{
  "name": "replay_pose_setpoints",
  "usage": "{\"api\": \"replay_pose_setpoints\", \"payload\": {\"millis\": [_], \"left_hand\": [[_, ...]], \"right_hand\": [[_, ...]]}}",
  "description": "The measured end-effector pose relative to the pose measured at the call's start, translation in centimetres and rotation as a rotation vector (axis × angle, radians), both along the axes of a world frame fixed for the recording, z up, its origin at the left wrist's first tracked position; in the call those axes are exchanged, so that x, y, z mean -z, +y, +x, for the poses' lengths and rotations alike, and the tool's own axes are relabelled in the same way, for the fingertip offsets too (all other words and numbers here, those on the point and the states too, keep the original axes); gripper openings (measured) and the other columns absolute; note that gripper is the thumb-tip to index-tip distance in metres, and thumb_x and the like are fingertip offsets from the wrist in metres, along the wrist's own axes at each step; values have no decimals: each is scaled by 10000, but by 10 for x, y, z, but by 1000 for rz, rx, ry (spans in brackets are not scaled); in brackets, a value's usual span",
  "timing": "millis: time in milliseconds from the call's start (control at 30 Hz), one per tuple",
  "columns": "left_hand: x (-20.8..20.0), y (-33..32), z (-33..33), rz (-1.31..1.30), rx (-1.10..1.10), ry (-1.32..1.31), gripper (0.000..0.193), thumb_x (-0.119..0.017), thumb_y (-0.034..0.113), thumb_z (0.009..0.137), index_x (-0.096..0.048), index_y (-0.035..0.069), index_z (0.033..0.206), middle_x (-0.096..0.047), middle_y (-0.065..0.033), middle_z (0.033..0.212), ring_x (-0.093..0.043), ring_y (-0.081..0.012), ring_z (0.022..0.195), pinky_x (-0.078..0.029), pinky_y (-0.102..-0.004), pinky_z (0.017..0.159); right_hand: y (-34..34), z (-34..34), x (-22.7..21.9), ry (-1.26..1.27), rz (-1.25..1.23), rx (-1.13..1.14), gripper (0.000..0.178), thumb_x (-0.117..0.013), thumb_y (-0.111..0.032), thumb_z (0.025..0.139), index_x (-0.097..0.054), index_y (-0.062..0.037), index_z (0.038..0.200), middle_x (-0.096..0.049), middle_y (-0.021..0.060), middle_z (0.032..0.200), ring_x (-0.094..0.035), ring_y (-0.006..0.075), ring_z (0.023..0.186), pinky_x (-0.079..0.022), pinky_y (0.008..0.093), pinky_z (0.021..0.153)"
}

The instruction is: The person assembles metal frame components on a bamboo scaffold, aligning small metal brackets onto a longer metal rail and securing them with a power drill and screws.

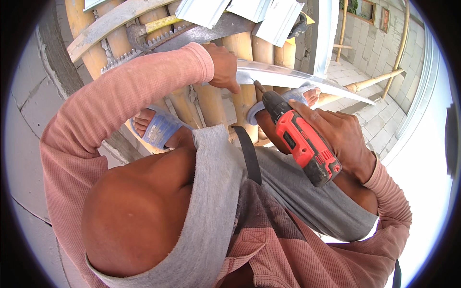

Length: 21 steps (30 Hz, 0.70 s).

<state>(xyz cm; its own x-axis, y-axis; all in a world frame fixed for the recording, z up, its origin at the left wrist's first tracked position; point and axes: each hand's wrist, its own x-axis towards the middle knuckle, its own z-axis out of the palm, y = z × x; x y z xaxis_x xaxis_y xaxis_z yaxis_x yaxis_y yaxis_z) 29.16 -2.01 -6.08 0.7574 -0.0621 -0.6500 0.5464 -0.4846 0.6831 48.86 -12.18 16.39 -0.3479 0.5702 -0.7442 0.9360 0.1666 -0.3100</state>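
My left hand is closed at the left end of a long, shiny metal strip, which reaches away to the right in front of my feet. Some of its fingers are hidden behind the hand itself. A red and black cordless drill is in my right hand, whose fingers wrap its grip. The drill points up and left, and its bit end is close to the strip's face, just right of my left hand. Whether the bit touches the metal I cannot tell.
Under my feet in blue slides lie bamboo poles with gaps between them. Ahead are a toothed saw blade, a yellow-handled tool, a wooden board and cut metal pieces. Block walls and bamboo props stand right.
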Motion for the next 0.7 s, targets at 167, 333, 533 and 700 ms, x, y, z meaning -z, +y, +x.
{"api": "replay_pose_setpoints", "payload": {"millis": [167,333,533,700], "left_hand": [[0,2,2,-28,15,28,729,-703,570,804,-691,-60,1171,-744,-272,1052,-734,-393,1009,-573,-446,952],[-2,-2,-3,-28,-12,8,761,-710,570,805,-663,-64,1223,-740,-273,1076,-730,-406,1017,-566,-452,965],[-3,-1,1,-16,10,11,827,-726,577,802,-612,-79,1292,-736,-278,1086,-727,-412,1035,-566,-464,971],[-2,-3,-1,17,4,29,843,-727,584,803,-604,-83,1303,-735,-280,1089,-726,-415,1042,-575,-462,954]], "right_hand": [[5,-1,2,6,-26,-30,777,-764,-230,805,-490,-129,1525,-629,40,722,-674,257,625,-547,385,576],[10,-3,5,37,-21,51,774,-750,-234,817,-473,-142,1534,-662,62,726,-685,285,626,-546,398,573],[10,-3,2,2,-48,27,733,-742,-227,822,-503,-139,1509,-682,82,751,-696,289,638,-541,401,566],[13,-5,6,16,-34,28,725,-738,-222,818,-509,-137,1500,-673,78,737,-696,282,638,-543,396,565]]}}
